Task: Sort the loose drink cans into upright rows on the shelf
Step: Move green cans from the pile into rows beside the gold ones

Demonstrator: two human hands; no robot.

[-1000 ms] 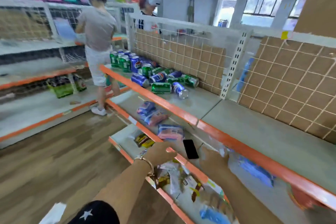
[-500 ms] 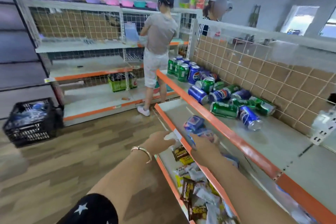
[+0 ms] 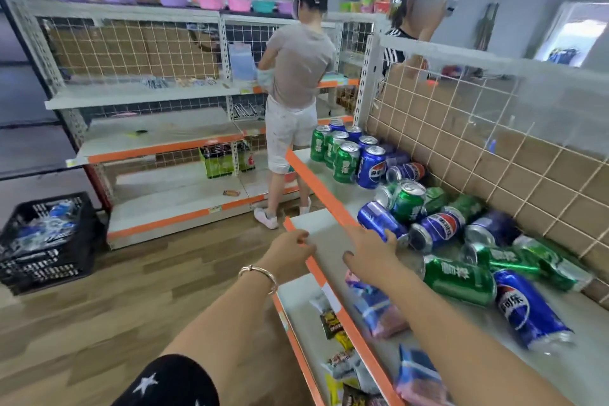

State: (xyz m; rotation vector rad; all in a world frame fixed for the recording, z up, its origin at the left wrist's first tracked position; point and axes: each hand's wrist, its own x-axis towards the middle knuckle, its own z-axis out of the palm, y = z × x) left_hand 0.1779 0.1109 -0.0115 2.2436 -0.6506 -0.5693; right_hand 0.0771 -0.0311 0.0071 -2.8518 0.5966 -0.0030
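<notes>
- Left hand (image 3: 290,249): loose, fingers lightly curled and grasping nothing, on the aisle side of the orange front strip (image 3: 321,189) of the grey metal shelf (image 3: 583,372), just below the strip's near end
- Right hand (image 3: 369,250): released, fingers spread, reaching past the strip over the shelf; its fingertips are at the end of a blue aluminium cola can lying on its side (image 3: 379,221), and I cannot tell whether they touch it
- Upright green and blue cans (image 3: 349,155): two short rows just behind the strip at its far end
- Loose heap of green and blue cans (image 3: 438,217): tumbled behind the strip, nearer than the rows, some stacked on others
- Handling, as a judgement: the cans look unopened, so fairly heavy, with stiff but thin walls that dent, and smooth and ready to roll
- Best hold: round the middle of the barrel, thumb opposite fingers, then tipped upright; taking an outer can first should keep the heap from shifting
</notes>
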